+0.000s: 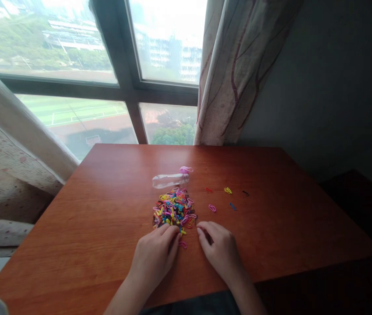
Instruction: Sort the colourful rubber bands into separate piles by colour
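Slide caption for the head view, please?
Left hand and right hand at a pile of colorful clips, clear bottle lying beyond.

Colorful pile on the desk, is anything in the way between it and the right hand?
Nothing visible stands between the right hand and the colorful pile; the hand is close by the pile's near right edge. Whether they touch, I can't tell.

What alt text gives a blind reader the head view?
A person's left hand is at the near edge of a multicoloured pile of clips on a brown table, the right hand close by. Behind the pile lies a clear bottle; separate coloured pieces lie to the right.
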`<state>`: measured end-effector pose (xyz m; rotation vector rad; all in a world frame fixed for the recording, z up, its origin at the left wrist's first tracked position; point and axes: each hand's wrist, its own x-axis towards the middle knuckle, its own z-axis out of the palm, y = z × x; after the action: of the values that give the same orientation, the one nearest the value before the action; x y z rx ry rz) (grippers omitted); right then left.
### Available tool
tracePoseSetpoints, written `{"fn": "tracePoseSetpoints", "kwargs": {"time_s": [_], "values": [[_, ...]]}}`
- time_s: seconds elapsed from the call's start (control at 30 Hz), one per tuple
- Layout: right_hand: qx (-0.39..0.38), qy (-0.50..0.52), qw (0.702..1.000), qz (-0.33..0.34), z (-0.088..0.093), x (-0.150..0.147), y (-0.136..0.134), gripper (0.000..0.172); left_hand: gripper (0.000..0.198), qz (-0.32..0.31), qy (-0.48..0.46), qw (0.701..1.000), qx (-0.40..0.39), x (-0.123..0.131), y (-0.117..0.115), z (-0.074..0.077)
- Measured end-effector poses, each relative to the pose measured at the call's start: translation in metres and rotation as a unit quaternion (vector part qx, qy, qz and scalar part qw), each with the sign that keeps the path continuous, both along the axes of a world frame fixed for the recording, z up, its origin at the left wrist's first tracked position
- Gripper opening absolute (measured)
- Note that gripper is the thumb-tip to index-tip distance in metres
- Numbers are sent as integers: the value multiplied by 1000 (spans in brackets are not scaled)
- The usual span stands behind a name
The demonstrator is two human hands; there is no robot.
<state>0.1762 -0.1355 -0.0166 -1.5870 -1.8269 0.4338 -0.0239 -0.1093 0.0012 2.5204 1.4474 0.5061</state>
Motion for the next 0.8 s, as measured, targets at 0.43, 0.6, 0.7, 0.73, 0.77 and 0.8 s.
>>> {"fn": "tracePoseSetpoints", "kwargs": {"time_s": [0.43, 0.6, 0.7, 0.73, 0.77, 0.8], "values": [[9, -4, 1000, -1, -1, 1, 1, 20, 12, 3, -56, 998, 11, -1, -2, -3], [10, -13, 1000, 0, 0, 0, 1, 19, 14, -14, -100, 995, 14, -2, 0, 4], [18, -33, 999, 6, -1, -2, -1, 20, 18, -66, -84, 994, 11, 13, 17, 20], [21, -42, 999, 6, -1, -3, -2, 20, 19, -92, -72, 993, 6, 22, 25, 26], [23, -50, 998, 4, -1, -3, -4, 20, 20, -113, -55, 992, 3, 32, 33, 33], [24, -58, 998, 1, -1, -4, -5, 20, 20, -128, -29, 991, -1, 44, 42, 38]]}}
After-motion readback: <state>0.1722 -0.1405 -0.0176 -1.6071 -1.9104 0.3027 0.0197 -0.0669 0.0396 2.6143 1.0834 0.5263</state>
